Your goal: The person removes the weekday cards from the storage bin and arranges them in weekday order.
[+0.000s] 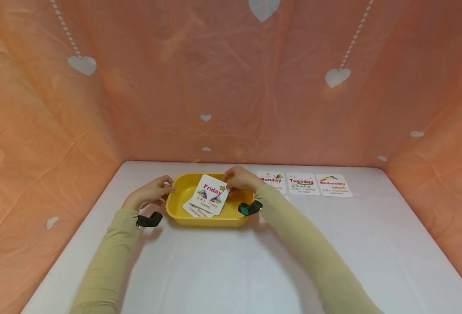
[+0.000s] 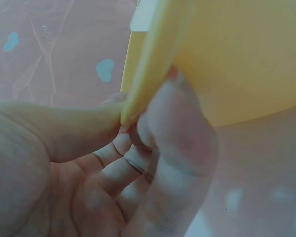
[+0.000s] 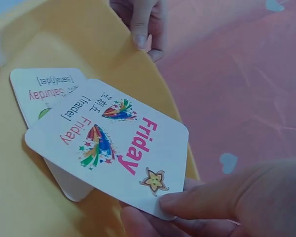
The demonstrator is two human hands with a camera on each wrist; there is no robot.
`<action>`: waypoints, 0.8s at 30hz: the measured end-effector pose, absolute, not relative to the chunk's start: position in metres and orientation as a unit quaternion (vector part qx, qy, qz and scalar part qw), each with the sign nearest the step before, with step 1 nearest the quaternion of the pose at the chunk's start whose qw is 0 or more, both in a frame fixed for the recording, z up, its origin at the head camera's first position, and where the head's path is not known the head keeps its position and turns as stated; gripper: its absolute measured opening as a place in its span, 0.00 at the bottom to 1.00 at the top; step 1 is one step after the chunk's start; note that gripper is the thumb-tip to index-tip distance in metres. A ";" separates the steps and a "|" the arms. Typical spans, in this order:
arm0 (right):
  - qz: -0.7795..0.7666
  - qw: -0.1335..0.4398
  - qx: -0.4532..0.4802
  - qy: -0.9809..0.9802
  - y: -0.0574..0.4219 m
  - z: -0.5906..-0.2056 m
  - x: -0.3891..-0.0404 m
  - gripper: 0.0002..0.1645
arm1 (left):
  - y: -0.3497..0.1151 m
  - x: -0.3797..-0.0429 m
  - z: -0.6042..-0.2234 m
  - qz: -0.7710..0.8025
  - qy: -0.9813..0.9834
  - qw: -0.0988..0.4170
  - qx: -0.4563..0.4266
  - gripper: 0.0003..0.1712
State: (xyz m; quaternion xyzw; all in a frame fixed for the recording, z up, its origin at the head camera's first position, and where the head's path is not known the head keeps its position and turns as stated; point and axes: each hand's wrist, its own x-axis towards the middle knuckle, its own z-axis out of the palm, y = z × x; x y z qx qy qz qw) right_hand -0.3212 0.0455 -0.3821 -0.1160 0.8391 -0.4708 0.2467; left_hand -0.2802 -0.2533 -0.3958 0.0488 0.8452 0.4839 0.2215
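Observation:
A yellow tray [image 1: 215,222] stands on the white tabletop. At its left end my left hand [image 1: 150,192] pinches the rim between thumb and fingers, as the left wrist view shows close up. My right hand [image 1: 243,179] reaches over the tray and holds the Friday card [image 3: 108,143] by one corner, thumb on the printed face. Beneath that card lies the Saturday card [image 3: 47,94] in the tray, partly covered.
Right of the tray, the Monday card [image 1: 272,185], Tuesday card [image 1: 303,185] and Wednesday card [image 1: 334,185] lie in a row. Another card [image 1: 263,218] is mostly hidden under my right forearm. Orange cloth [image 1: 231,87] with hearts walls the back and sides.

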 end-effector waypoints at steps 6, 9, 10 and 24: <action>-0.495 0.225 -0.141 0.827 0.058 -0.369 -0.317 0.18 | -0.254 -0.280 -0.396 0.485 0.844 0.222 0.051 0.12; -0.510 0.207 -0.153 0.821 0.067 -0.363 -0.317 0.17 | -0.254 -0.280 -0.396 0.485 0.845 0.220 0.051 0.12; -0.518 0.201 -0.153 0.817 0.071 -0.361 -0.317 0.17 | -0.254 -0.281 -0.396 0.485 0.846 0.218 0.050 0.12; -0.543 0.139 -0.136 0.817 0.147 -0.345 -0.306 0.17 | -0.251 -0.280 -0.397 0.476 0.851 0.217 0.045 0.13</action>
